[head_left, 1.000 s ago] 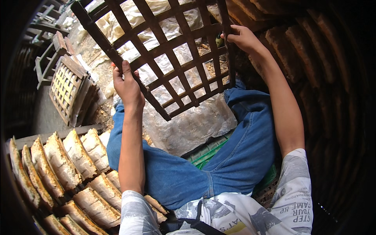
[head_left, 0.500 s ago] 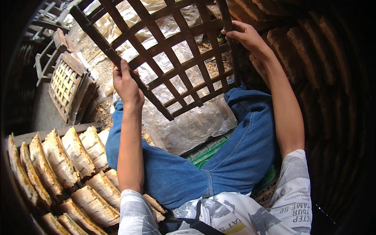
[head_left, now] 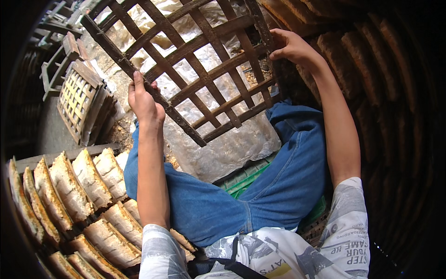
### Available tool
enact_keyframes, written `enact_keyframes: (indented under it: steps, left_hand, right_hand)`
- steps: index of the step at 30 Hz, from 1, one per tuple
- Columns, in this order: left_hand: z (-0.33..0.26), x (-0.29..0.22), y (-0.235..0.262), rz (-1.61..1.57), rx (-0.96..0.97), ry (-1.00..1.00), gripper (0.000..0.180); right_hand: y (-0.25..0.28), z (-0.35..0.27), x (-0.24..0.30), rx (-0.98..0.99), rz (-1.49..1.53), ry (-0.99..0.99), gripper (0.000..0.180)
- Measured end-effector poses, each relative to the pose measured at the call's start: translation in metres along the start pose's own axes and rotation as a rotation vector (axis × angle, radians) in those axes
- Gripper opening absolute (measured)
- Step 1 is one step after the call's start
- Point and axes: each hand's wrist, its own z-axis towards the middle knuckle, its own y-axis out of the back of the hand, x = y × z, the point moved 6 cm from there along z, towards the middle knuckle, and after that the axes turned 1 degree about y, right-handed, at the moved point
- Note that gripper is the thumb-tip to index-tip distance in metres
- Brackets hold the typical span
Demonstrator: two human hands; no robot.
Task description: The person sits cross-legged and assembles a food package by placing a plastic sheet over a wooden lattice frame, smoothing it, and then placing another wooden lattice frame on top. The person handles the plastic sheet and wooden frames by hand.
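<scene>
A dark wooden lattice rack of crossed slats is held up, tilted, above my knees. My left hand is closed on its left rail, thumb over the top and fingertips curling beneath. At the right rail, my right hand grips with thumb and index finger apart around the edge; its other fingers are partly hidden. The rack's far end runs out of view at the top. Through its gaps shows a crumpled clear plastic sheet spread between my legs.
Rows of pale, crusty curved slabs stand at the lower left. Stacked lattice racks lean at the left. More brownish slabs line the shaded right side. Something green lies under the plastic.
The rack has tipped slightly and shifted a little left, its slats now catching more light. My left hand has moved slightly left and up; my right hand's fingers have shifted on the rail.
</scene>
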Motion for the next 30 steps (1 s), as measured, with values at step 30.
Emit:
enact_keyframes:
  steps: [30]
  left_hand:
    - [-0.006, 0.001, -0.005, 0.041, -0.001, 0.053, 0.025]
  right_hand:
    - [0.008, -0.007, 0.016, -0.041, -0.200, -0.019, 0.043]
